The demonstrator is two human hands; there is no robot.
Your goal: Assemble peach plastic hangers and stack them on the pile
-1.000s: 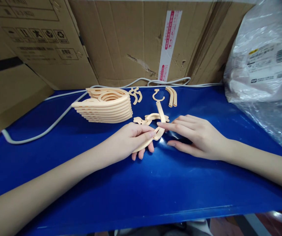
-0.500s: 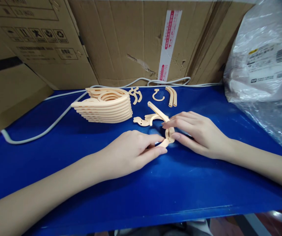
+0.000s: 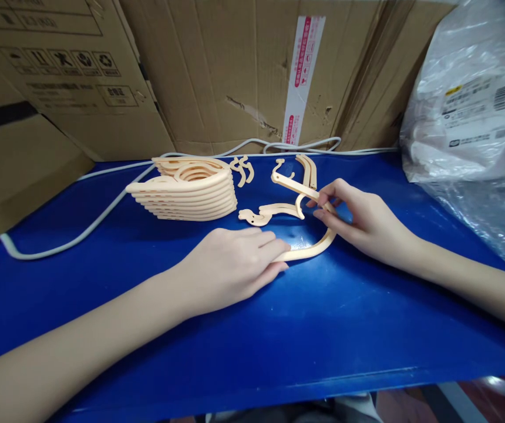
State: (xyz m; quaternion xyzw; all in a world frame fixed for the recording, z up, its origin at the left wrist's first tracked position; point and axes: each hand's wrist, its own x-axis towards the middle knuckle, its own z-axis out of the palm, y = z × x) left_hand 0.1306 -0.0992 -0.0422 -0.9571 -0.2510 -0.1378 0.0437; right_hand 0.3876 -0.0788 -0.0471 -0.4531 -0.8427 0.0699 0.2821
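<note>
My left hand (image 3: 230,264) lies fingers-down on the blue table (image 3: 252,329) and pinches the near end of a curved peach plastic piece (image 3: 309,249). My right hand (image 3: 358,220) is closed on the far end of that curved piece, where a straight peach arm (image 3: 292,185) joins it and sticks out up and to the left. Just beyond the hands lies a loose peach part with a small animal-shaped end (image 3: 261,214). A stack of several assembled peach hangers (image 3: 186,188) rests to the left.
Small loose peach hooks (image 3: 243,167) and two curved arms (image 3: 309,167) lie near the back. A white cable (image 3: 103,214) runs along the table's rear. Cardboard boxes (image 3: 235,70) wall the back and left. A plastic bag (image 3: 468,106) sits at right.
The folded peach piece has been spread apart: my right hand moved back and right with its end, and the straight arm now points up-left. My left hand stayed at the near end.
</note>
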